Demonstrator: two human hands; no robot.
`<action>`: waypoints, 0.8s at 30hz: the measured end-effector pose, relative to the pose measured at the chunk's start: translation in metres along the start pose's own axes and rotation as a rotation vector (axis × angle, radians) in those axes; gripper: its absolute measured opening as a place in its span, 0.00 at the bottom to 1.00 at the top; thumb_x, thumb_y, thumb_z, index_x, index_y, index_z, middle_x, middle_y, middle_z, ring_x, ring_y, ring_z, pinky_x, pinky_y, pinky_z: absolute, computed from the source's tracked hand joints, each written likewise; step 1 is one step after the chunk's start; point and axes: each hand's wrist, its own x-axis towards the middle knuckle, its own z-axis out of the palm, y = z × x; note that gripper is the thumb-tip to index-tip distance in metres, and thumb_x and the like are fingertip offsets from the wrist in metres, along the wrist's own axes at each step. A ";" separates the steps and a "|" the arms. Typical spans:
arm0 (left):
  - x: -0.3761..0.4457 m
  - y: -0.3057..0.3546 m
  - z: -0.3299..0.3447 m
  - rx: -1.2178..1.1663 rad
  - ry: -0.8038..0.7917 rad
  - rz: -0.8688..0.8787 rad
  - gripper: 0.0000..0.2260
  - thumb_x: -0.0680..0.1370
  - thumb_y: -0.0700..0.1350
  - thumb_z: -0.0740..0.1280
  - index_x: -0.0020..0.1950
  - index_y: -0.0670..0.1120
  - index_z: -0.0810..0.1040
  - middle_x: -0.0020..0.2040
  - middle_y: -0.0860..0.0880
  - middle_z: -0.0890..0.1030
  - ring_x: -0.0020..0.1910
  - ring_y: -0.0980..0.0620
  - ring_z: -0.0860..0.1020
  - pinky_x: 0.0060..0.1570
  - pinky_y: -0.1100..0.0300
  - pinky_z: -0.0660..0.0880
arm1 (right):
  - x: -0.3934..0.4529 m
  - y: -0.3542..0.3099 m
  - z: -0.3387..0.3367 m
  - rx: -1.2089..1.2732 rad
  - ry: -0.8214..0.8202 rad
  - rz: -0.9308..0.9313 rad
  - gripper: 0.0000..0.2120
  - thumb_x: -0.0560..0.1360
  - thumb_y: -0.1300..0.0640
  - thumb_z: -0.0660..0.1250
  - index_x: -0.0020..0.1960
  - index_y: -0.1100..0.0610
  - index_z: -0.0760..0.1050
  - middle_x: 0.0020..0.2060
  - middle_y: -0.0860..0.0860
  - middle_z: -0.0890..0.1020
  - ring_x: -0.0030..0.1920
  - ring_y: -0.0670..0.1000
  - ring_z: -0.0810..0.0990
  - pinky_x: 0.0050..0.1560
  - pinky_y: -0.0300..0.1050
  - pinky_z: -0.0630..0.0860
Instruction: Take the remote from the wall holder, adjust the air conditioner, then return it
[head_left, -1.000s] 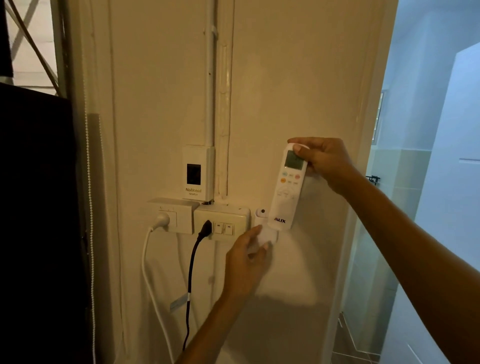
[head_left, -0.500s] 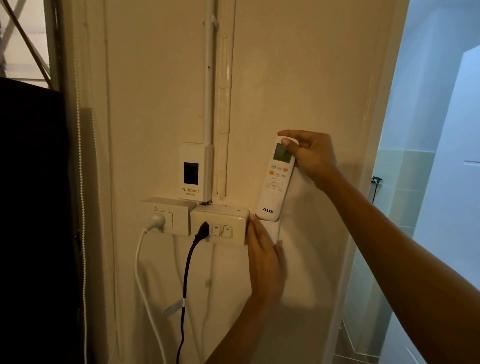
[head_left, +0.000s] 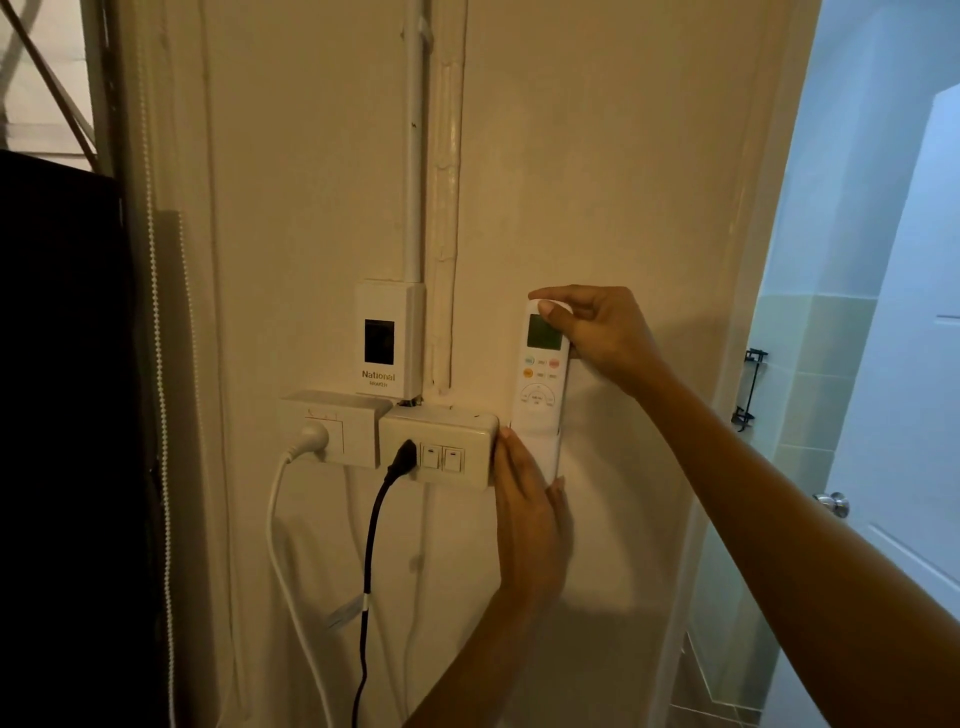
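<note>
The white remote (head_left: 540, 379) stands upright against the cream wall, its lower end sunk into the small white wall holder (head_left: 548, 452). My right hand (head_left: 602, 332) pinches the remote's top end, thumb across the front above the green screen. My left hand (head_left: 530, 514) lies flat on the wall just below and left of the holder, fingertips touching the holder's left side and underside. The air conditioner is out of view.
Left of the holder are a switch and socket box (head_left: 441, 449) with a black plug, a second socket (head_left: 332, 428) with a white plug, and a breaker box (head_left: 387, 343) above. A dark curtain hangs at the left; a doorway with a door knob (head_left: 834, 503) opens at right.
My right hand has lowered the remote from above the holder down into it, covering the brand lettering. My left hand shifted from the holder's front to beside and beneath it.
</note>
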 end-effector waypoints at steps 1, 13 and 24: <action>0.000 0.000 0.000 -0.002 0.003 -0.004 0.33 0.77 0.45 0.67 0.75 0.37 0.53 0.74 0.35 0.60 0.73 0.37 0.59 0.62 0.43 0.74 | 0.000 0.002 0.002 -0.032 0.033 -0.005 0.11 0.75 0.53 0.65 0.55 0.51 0.81 0.56 0.51 0.83 0.52 0.51 0.82 0.50 0.54 0.81; 0.000 -0.003 0.000 0.011 -0.013 -0.003 0.32 0.78 0.47 0.65 0.75 0.39 0.53 0.75 0.37 0.59 0.74 0.38 0.56 0.65 0.45 0.70 | -0.002 0.016 0.017 -0.259 0.174 -0.127 0.09 0.73 0.57 0.69 0.52 0.56 0.83 0.43 0.47 0.77 0.44 0.48 0.75 0.47 0.51 0.80; 0.005 -0.008 -0.002 -0.011 -0.049 -0.002 0.36 0.77 0.47 0.66 0.76 0.41 0.48 0.76 0.39 0.57 0.74 0.43 0.52 0.64 0.55 0.61 | -0.002 0.003 0.006 -0.284 0.056 -0.057 0.12 0.75 0.50 0.66 0.53 0.53 0.82 0.47 0.49 0.81 0.47 0.49 0.77 0.47 0.46 0.76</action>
